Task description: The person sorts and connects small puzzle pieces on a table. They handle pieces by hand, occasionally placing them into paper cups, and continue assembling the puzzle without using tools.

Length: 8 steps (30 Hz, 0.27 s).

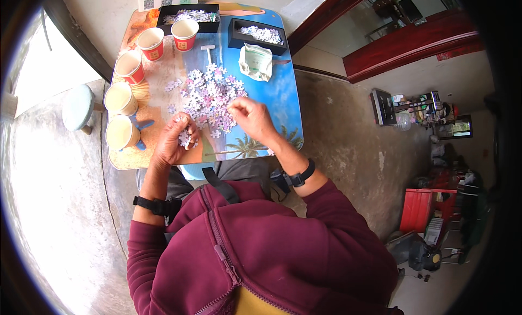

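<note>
A loose pile of pale purple and white jigsaw puzzle pieces (209, 94) is spread over the middle of a small table (163, 78) printed with a beach scene. My left hand (175, 136) is closed around several puzzle pieces (185, 139) by the table's near edge, left of the pile. At the pile's right side my right hand (253, 118) is closed, thumb and fingertips pinched together just over the pieces. Whatever is in that pinch is too small to make out.
Several red and white paper cups (129, 67) curve along the table's left side. Two black boxes, a left one (215, 25) and a right one (237, 41), hold more pieces at the back. A crumpled white packet (255, 62) lies beside a small white T-shaped object (207, 54). A round stool (79, 105) stands left.
</note>
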Motion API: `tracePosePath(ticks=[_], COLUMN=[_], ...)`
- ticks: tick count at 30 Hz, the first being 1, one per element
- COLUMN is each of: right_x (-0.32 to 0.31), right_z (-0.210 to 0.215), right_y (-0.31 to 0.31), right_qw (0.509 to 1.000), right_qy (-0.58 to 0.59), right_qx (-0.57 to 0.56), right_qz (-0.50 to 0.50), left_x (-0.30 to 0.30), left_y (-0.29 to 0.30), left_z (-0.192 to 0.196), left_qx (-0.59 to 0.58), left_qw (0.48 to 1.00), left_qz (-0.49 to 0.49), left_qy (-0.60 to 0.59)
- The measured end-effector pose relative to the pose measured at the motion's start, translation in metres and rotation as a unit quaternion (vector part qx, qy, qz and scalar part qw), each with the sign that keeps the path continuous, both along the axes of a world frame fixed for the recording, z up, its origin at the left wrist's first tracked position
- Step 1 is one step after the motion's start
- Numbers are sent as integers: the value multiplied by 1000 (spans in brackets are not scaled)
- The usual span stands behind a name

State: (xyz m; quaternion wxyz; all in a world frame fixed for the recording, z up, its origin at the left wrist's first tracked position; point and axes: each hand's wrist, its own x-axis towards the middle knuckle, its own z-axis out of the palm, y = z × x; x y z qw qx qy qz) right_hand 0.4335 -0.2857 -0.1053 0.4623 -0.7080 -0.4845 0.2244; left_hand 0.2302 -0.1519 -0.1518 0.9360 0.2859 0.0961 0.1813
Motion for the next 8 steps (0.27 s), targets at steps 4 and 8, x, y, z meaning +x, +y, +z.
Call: tracePosePath(ticks=[4,8], right_x=[69,143], right_z=[-2,-9], right_y=[18,43], right_qw=[997,989], right_qy=[30,-35], right_qx=[20,-12], right_qz=[-63,-142], left_x=[0,0], left_y=[0,1], left_z=[0,0], left_qx=[-22,-32], left_qw=[1000,999], left_qz=[-4,-7], left_qy=[-9,-7])
